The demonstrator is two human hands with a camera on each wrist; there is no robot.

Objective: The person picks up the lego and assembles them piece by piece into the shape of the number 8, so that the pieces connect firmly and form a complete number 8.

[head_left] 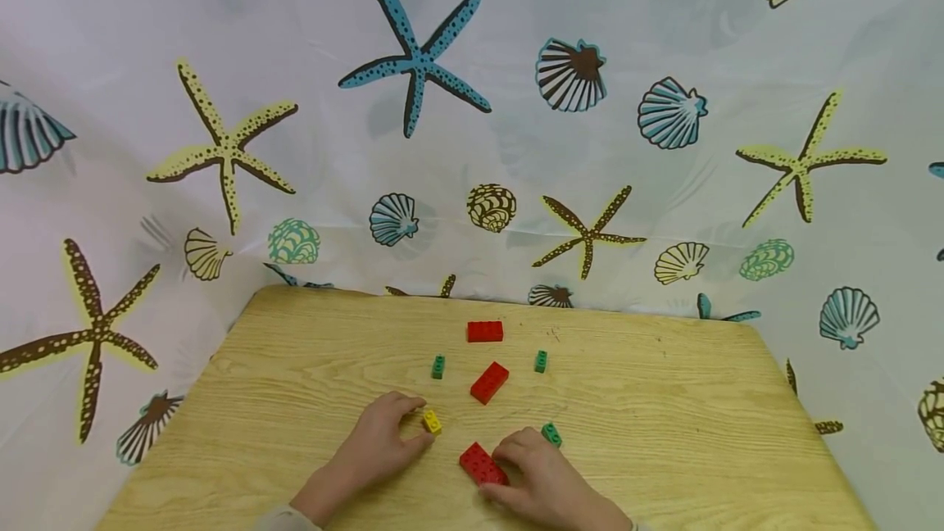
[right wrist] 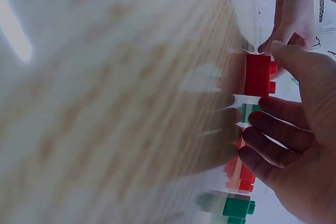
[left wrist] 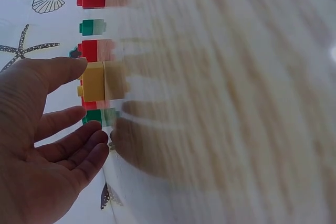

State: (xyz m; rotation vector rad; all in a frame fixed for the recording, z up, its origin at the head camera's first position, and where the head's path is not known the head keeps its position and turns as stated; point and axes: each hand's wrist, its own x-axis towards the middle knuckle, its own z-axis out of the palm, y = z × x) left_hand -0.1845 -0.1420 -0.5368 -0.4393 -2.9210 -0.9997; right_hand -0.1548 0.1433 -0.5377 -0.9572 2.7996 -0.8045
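Observation:
In the head view, my left hand [head_left: 378,442] has its thumb and index finger on either side of a small yellow brick [head_left: 432,422]. The left wrist view shows a gap between the index finger and the yellow brick [left wrist: 93,81], with the thumb tip close at its upper edge. My right hand [head_left: 537,478] pinches a red brick [head_left: 481,464] across its width between thumb and index finger. That red brick [right wrist: 257,74] stands on the table, studs up; the other right fingers spread loosely beside it.
Beyond the hands lie another red brick [head_left: 490,383] and a farther red brick [head_left: 485,332]. Green bricks stand at left [head_left: 438,366], at right [head_left: 542,361] and near the right hand [head_left: 551,434]. A patterned curtain [head_left: 487,138] surrounds the wooden table [head_left: 664,400].

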